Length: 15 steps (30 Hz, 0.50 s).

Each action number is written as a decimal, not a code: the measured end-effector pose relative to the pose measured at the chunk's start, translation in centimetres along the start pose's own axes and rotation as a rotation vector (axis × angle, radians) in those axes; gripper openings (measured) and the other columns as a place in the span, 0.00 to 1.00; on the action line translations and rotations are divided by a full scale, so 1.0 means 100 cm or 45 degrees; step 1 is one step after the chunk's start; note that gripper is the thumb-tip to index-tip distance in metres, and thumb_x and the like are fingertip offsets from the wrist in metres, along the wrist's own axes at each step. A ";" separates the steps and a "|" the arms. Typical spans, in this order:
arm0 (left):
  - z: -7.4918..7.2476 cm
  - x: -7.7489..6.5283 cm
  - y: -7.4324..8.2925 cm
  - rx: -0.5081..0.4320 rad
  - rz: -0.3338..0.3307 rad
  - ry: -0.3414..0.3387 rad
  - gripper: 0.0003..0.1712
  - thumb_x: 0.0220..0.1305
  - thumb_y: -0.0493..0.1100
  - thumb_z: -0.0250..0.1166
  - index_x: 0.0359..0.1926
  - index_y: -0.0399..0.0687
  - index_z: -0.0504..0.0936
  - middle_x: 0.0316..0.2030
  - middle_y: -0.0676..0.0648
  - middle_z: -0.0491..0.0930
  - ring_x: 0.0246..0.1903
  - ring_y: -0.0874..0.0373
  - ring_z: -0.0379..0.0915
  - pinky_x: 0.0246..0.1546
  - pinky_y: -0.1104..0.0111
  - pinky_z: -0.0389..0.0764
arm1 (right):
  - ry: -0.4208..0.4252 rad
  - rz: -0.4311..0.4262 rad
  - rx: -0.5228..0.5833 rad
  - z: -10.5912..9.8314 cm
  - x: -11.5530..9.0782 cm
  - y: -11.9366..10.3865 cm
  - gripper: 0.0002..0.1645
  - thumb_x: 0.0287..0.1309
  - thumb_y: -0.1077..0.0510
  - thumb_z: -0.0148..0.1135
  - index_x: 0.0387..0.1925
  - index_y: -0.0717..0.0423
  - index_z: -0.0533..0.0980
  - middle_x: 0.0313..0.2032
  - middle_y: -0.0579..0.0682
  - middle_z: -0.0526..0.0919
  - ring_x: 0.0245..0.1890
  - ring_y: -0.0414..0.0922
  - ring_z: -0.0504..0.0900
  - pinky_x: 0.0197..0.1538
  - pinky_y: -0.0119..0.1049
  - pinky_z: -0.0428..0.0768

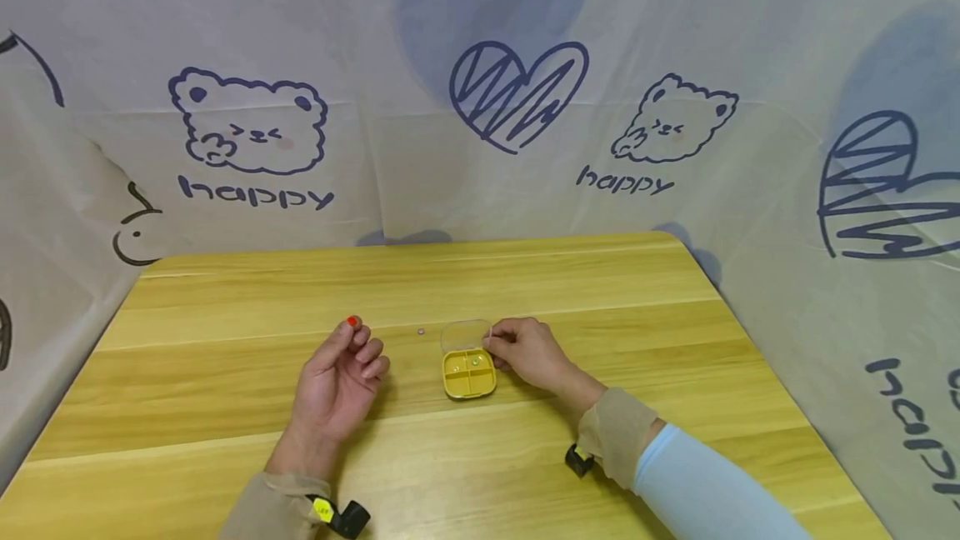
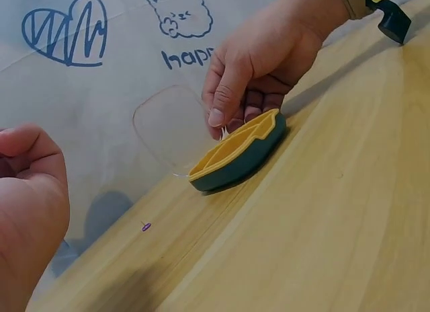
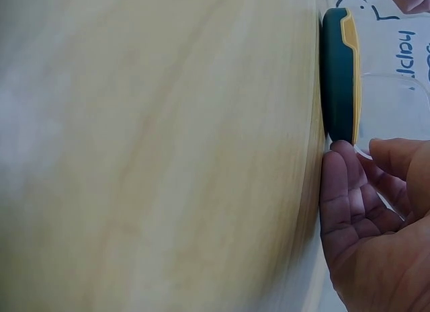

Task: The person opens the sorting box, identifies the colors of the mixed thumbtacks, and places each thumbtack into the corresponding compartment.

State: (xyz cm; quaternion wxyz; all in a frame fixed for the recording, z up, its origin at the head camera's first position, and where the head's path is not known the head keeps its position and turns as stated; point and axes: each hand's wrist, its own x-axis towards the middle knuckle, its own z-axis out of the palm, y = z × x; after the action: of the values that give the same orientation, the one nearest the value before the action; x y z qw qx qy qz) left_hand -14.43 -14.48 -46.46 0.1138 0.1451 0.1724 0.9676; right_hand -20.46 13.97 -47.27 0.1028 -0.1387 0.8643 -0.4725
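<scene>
A small yellow pill box [image 1: 469,375] with a dark green outer shell [image 2: 242,167] sits on the table, its four-part tray showing. Its clear lid [image 1: 465,335] stands raised at the back. My right hand [image 1: 531,352] is at the box's right side, thumb and forefinger pinching the lid's edge. Tiny pieces lie in the two back compartments, one of them greenish [image 1: 476,362]. Left of the box, my left hand [image 1: 339,382] is raised palm up, with a small bright red piece [image 1: 352,321] pinched at the thumb and forefinger tips.
A tiny purple piece [image 2: 146,226] lies on the wooden table [image 1: 600,290], between the left hand and the box. Printed cloth [image 1: 390,148] hangs behind and beside the table. Each wrist carries a small black camera [image 1: 351,518].
</scene>
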 end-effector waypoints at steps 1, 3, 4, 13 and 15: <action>0.001 0.000 -0.001 0.056 0.002 -0.001 0.18 0.79 0.41 0.36 0.41 0.42 0.73 0.33 0.49 0.71 0.29 0.58 0.55 0.28 0.69 0.57 | 0.000 -0.001 0.000 0.000 0.000 0.000 0.08 0.65 0.55 0.60 0.36 0.54 0.82 0.29 0.51 0.84 0.27 0.46 0.81 0.31 0.38 0.83; 0.003 0.000 -0.003 0.219 0.007 0.026 0.16 0.78 0.40 0.38 0.41 0.43 0.74 0.32 0.51 0.71 0.29 0.59 0.57 0.27 0.70 0.58 | -0.002 -0.009 0.004 0.001 0.000 0.000 0.08 0.65 0.56 0.60 0.36 0.54 0.82 0.29 0.51 0.84 0.27 0.46 0.82 0.31 0.38 0.83; 0.004 0.000 -0.004 0.321 0.005 0.051 0.15 0.78 0.39 0.40 0.40 0.43 0.74 0.32 0.51 0.71 0.28 0.59 0.58 0.27 0.71 0.60 | -0.004 -0.015 0.006 0.001 0.000 0.000 0.08 0.65 0.56 0.60 0.36 0.54 0.82 0.29 0.51 0.84 0.27 0.46 0.82 0.30 0.37 0.83; 0.018 0.006 -0.028 1.659 -0.225 0.287 0.12 0.67 0.49 0.62 0.39 0.44 0.80 0.30 0.49 0.77 0.28 0.57 0.68 0.27 0.68 0.73 | -0.001 -0.019 0.011 0.000 0.000 0.001 0.08 0.64 0.55 0.61 0.36 0.54 0.83 0.29 0.51 0.85 0.27 0.45 0.82 0.30 0.37 0.83; 0.022 0.007 -0.034 1.935 -0.259 0.223 0.10 0.67 0.50 0.62 0.38 0.49 0.82 0.31 0.49 0.79 0.29 0.56 0.70 0.28 0.66 0.74 | 0.007 -0.008 0.016 0.000 0.000 0.001 0.08 0.64 0.55 0.61 0.36 0.54 0.83 0.29 0.51 0.85 0.27 0.45 0.82 0.30 0.37 0.83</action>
State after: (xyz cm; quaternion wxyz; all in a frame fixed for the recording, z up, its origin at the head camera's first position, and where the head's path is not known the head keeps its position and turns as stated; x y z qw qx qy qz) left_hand -13.84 -10.49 -45.58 0.0572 0.0898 0.8103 0.5763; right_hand -20.48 14.06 -47.36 0.0998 -0.1394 0.8611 -0.4786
